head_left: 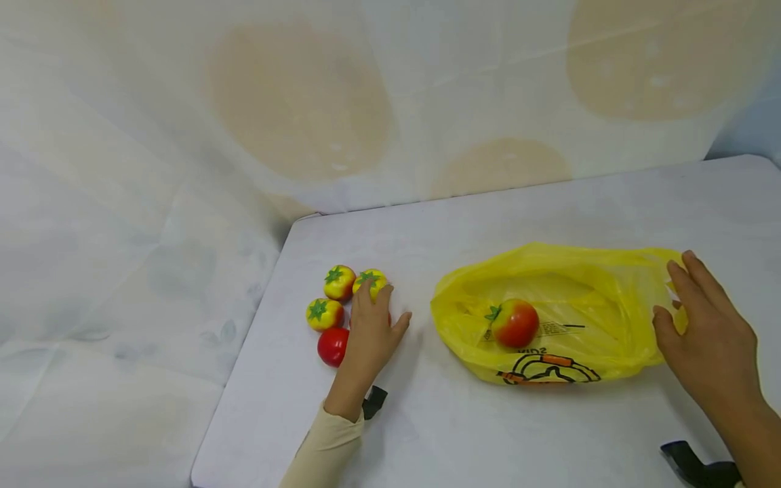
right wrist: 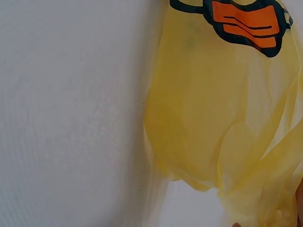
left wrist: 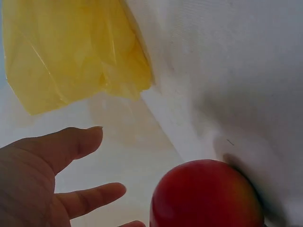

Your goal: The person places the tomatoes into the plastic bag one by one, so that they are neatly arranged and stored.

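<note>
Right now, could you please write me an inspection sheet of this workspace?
Surface: white table, bare apart from the items below.
Job's things: yellow translucent plastic bag lying flat, one red-yellow toy tomato inside; four more toy tomatoes grouped at the table's left, three yellow-red, one plain red.
Clutter: nothing seen.
Grippers: left hand open, resting over the tomato group, fingertips at the rear yellow one; right hand at the bag's right edge, grip cannot be told.
Cables: nothing seen; black wrist mounts only.
Surroundings: pale cloth backdrop with beige circles.
</note>
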Demonstrator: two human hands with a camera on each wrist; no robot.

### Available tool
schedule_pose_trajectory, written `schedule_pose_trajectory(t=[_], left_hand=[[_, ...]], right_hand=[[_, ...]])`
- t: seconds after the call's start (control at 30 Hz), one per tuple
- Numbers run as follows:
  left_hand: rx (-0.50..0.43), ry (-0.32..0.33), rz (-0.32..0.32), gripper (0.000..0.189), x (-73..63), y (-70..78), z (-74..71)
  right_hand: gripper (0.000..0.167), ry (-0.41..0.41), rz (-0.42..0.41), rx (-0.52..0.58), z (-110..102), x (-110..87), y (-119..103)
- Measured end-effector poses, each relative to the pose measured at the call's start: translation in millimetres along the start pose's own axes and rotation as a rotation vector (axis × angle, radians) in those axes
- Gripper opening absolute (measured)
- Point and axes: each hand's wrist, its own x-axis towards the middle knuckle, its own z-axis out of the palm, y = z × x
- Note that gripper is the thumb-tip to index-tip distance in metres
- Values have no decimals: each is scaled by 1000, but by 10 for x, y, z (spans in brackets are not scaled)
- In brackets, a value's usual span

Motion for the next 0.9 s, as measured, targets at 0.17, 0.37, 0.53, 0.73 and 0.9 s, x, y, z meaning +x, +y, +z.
schedule_pose_trajectory(t=[0.17,0.37,0.53,0.73,0.9], left_hand=[[47,-91,-42,56,-2,-60,25],[114,-81,-60,55,8,-136,-16],[175,-105,-46,60,-36,-172,-110],[180,-160,-28,62,-70,-171,-169],[168,-190,-57,66,-82,-162,-155]], right_hand=[[70,-29,29,-9,-5,-8,-8],[70,-26,22,-2,-10,-4,-9],[70,-18,8,2,0,0,5],[70,-1,-16,14,3,2,17],[71,-3,-25,17,12,-9,29]])
